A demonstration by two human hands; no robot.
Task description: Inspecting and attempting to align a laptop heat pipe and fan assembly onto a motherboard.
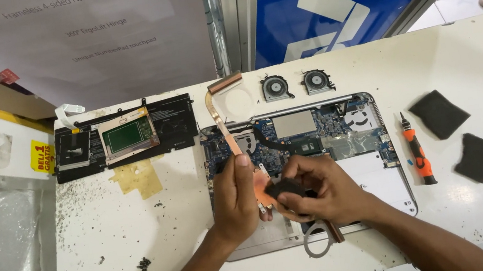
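Gripped copper heat pipe in left hand above opened laptop on counter; pinched dark pad in right hand against its plate. Risked bending thin pipe through hard rubbing, or dropping grit onto bare board.

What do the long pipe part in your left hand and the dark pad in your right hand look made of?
Heat pipe in the left hand: likely copper, judging by its orange-brown metallic sheen. Dark pad in the right hand: apparently soft foam or cloth, matte black, like the two dark pieces lying beside the screwdriver.
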